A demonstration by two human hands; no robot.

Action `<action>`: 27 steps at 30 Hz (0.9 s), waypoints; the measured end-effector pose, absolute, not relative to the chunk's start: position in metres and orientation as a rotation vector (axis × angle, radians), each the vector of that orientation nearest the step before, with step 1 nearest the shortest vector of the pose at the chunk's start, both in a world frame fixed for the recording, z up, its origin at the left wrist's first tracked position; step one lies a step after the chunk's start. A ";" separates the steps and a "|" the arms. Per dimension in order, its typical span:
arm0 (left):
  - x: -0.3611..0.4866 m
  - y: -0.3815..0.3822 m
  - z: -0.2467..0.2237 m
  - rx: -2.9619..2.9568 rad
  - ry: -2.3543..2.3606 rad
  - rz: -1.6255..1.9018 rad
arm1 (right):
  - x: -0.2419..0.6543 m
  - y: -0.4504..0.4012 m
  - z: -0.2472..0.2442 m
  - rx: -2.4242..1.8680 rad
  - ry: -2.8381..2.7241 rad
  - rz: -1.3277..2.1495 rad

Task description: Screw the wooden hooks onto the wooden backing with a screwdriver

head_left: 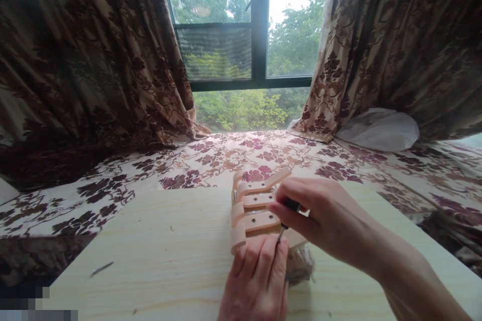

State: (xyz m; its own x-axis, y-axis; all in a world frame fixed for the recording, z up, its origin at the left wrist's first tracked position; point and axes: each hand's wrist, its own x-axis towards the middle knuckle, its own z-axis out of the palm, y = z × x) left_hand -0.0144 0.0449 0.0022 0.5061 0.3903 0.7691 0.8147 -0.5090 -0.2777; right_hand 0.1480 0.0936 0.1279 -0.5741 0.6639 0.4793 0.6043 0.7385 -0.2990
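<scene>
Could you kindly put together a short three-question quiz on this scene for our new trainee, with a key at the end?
1. Which hand grips the dark-handled tool?
a) the left
b) the right
c) both together
2. True or false: the slender metal piece lies on the wooden tabletop, apart from the peach-coloured parts.
3. Fill the gap: the tool's metal shaft slants down toward the fingers of the ____ hand.

Key:
1. b, the right hand.
2. True.
3. Left; the left hand is at the near end of the peach-coloured parts.
</scene>
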 end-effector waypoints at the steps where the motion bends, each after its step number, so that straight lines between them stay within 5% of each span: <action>1: -0.015 0.045 0.002 -2.110 -0.983 -0.865 | 0.146 0.096 0.126 -1.001 -2.332 0.115; 6: -0.015 0.047 0.000 -2.112 -0.979 -0.871 | 0.144 0.106 0.120 -1.255 -2.140 0.088; 13: -0.014 0.044 0.004 -2.132 -0.996 -0.882 | 0.152 0.092 0.129 -0.961 -2.332 0.346; 22: -0.014 0.044 0.003 -2.126 -1.008 -0.867 | 0.141 0.108 0.118 -1.268 -2.132 0.214; 27: -0.012 0.046 0.001 -2.113 -1.005 -0.886 | 0.150 0.094 0.126 -0.994 -2.312 0.301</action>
